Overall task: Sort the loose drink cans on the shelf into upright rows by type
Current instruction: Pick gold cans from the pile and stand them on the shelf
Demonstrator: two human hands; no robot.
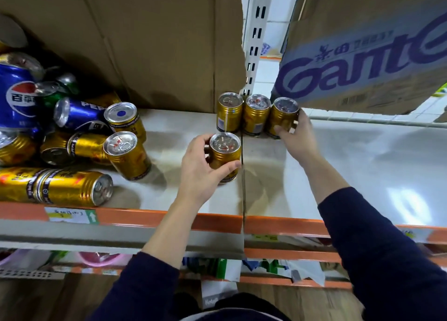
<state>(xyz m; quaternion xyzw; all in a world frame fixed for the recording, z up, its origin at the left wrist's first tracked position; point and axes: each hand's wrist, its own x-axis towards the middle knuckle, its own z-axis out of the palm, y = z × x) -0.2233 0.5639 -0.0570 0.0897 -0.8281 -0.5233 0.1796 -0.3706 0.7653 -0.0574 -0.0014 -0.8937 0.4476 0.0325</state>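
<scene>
In the head view, the left hand [200,168] was curled round an upright gold can [225,160] mid-shelf [338,171], just before the back-edge row [256,117]. The right hand [296,133] gripped the rightmost can [284,115] of that row. A careless nudge could have toppled its close-packed neighbours, and the loose pile [84,146] at the left end might have rolled off the front edge.

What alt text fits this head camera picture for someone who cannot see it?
A person's left hand grips an upright gold can on a shelf, while the right hand holds the end can of a back row of three. Gold and blue cans lie jumbled at left.
</scene>
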